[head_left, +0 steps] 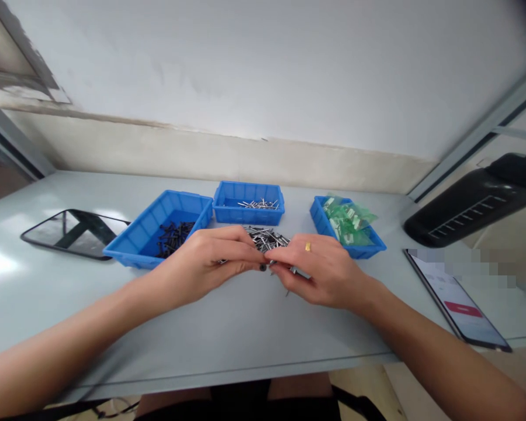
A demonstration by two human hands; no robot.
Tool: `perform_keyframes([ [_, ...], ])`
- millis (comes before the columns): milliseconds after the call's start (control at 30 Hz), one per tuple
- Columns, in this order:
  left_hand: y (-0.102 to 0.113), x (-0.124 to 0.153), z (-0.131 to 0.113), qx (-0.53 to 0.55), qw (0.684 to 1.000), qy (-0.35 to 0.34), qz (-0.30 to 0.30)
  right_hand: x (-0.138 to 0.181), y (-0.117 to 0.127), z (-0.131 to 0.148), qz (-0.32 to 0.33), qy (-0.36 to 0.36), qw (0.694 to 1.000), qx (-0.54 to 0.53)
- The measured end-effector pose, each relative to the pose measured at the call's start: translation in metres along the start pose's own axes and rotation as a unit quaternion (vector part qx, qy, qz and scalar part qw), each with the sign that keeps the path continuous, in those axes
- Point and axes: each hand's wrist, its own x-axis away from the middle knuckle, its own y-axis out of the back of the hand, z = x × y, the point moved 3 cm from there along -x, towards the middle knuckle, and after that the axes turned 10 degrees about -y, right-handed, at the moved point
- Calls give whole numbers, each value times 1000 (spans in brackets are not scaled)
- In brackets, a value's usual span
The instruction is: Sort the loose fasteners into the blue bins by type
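Mid-tabletop (241, 333), toward front edge: left hand (213, 257) pinching dark screw (263, 267); right hand (322, 269) curled alongside, can't tell its grip. Metal pile (268, 238) just behind, back-edge side.

Left forearm (118, 313) and right forearm (425, 336) bare, slanting inward, left hand (208, 257) with fingers bent and thumb beneath in a pinch, right hand (324, 272) just beside the left hand, fingers curled, index fingertip at the left hand's fingertips
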Motion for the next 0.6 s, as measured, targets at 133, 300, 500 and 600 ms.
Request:
perform_keyframes([
  [133, 13, 1, 6, -135, 991, 10, 3, -2, -3, -8, 61, -67, 995, 33],
  [300, 51, 10, 31, -466, 864, 134, 133, -1, -15, -18, 160, -130, 977, 56],
  [500, 70, 32, 56, -473, 778, 326, 255, 2, -19, -17, 256, -128, 957, 53],
  [600, 59, 28, 49, -526, 778, 246, 239, 2, -19, -16, 285, -126, 949, 40],
])
